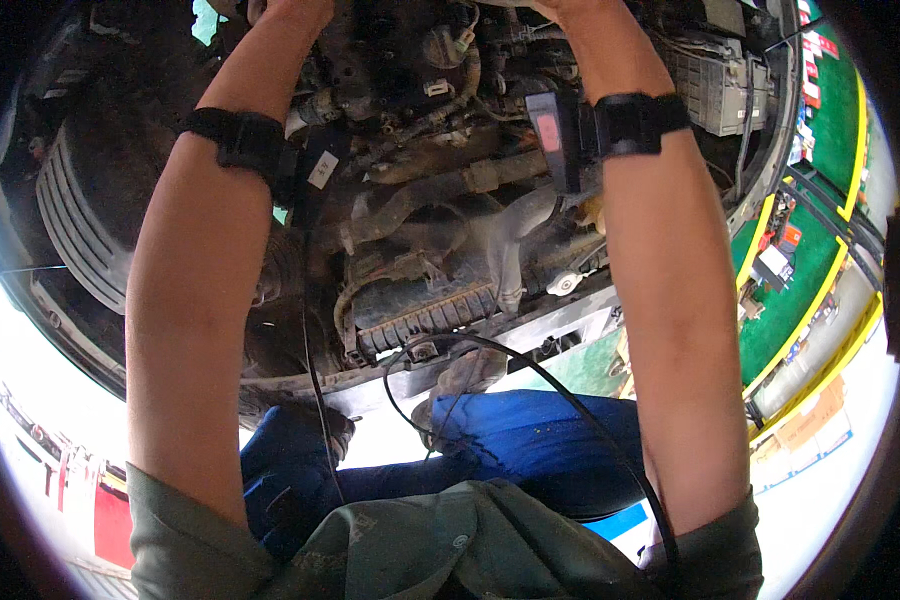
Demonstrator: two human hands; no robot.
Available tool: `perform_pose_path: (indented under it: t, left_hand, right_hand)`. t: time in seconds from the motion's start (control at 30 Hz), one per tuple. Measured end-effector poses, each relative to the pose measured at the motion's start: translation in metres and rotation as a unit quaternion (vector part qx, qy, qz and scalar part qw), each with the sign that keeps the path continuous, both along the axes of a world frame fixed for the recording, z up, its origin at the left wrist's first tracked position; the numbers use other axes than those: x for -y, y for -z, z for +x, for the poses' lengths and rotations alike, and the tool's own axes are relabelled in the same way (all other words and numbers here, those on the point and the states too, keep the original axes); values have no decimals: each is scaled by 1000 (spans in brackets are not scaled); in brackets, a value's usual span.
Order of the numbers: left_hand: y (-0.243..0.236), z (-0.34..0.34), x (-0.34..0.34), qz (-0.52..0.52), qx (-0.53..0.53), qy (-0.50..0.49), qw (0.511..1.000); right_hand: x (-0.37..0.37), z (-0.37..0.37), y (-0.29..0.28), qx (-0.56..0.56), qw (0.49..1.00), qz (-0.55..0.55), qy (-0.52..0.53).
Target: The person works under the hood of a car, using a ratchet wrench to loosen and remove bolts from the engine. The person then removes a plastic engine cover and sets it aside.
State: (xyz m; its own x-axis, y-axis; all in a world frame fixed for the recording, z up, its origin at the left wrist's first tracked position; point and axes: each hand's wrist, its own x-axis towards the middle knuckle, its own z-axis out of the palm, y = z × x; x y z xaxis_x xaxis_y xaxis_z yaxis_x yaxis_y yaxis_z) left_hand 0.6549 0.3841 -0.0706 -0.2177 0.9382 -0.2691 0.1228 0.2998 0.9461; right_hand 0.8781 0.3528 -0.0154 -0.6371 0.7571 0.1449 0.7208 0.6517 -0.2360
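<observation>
Both my forearms reach far forward over a dirty car engine bay. At the top edge of the view, my left hand (pixel 298 9) shows only its wrist end, and its fingers are cut off. My right hand (pixel 567 7) is cut off the same way, to the right of the dark engine parts. Whether either one holds anything is out of sight. Between my arms lie a grey hose (pixel 518 225), a ribbed black housing (pixel 425 318) and an electrical connector (pixel 448 45). Black straps (pixel 642 124) with small box-shaped devices circle my forearms.
A grey car battery (pixel 722 92) sits at the right of the bay, and a white cap (pixel 564 284) near its front edge. A black cable (pixel 560 385) loops across my lap. Blue trousers (pixel 540 430) show below. At right, yellow-edged green shelving (pixel 820 300) holds parts.
</observation>
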Motion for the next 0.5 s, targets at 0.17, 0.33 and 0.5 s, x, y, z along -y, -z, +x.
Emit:
perform_pose_path:
  t: [0.17, 0.33, 0.5]
  left_hand:
    - [9, -2, -6, 86, -37, -2, 996]
    - [9, -7, -10, 71, -115, 31, 990]
    - [5, -5, -10, 144, -197, 27, 969]
  right_hand:
    - [20, -5, 0, -73, 995, 46, 50]
    - [44, -22, 2, -196, 968, -39, 151]
    - [47, -22, -7, -85, 985, 30, 148]
